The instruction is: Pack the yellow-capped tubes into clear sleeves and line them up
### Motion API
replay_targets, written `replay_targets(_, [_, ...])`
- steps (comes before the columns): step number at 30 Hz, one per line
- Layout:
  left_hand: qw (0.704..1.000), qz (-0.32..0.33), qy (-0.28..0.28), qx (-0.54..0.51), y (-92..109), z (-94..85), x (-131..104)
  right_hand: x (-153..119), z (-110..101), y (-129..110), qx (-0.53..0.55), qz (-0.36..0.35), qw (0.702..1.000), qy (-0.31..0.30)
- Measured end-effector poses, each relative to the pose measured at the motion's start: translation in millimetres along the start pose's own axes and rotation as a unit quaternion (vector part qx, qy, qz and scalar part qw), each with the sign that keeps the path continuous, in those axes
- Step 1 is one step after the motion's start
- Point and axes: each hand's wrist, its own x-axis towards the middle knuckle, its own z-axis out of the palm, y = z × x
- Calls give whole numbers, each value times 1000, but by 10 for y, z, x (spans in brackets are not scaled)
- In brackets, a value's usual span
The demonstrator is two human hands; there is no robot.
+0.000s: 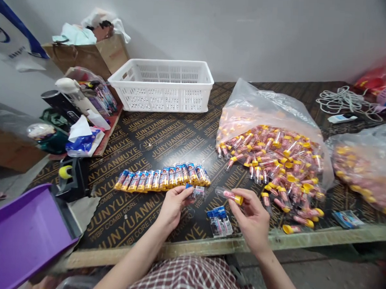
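Observation:
My left hand (pixel 174 204) pinches a small blue and clear printed sleeve (pixel 197 192) above the dark board. Between the thumb and fingers of my right hand (pixel 252 216) is a clear tube with a yellow cap (pixel 229 195), its clear end pointing left toward the sleeve; the two are apart. Below and between my hands lies a small stack of blue printed sleeves (pixel 220 222). Behind my left hand a row of blue-wrapped tubes (pixel 163 178) lies side by side. To the right, many yellow-capped tubes (pixel 276 159) spill from a clear plastic bag (pixel 266 106).
A white basket (pixel 163 97) stands at the back. At the left are a tape dispenser (pixel 72 181), a purple dustpan (pixel 29 235), bottles and a paper bag (pixel 84 57). A second bag of tubes (pixel 366 166) and a coiled white cable (pixel 344 100) lie at the right.

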Motion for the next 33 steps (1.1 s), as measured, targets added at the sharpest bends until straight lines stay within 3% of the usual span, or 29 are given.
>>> replay_targets(12, [997,48,53,15,36,-28,0,-193,140,-106,-69,-146,987,-15])
replay_targets(15, [997,51,50,27,32,-34,-1,-194,167,-130,-73,-153,985,-18])
replay_targets(19, [995,71,57,28,19,-27,5,-212,194,-134,-47,-134,987,-69])
replay_targets(25, [998,65,-7,-9,29,36,-50,-233,224,-70,-9,-87,986,-141])
replay_targets(29, [998,36,-43,-4,44,62,-102,-217,247,-12,-31,-104,985,-135])
replay_targets(33, [990,-18,-128,50,10,71,-160,-164,247,-9,-39,-127,979,-157])
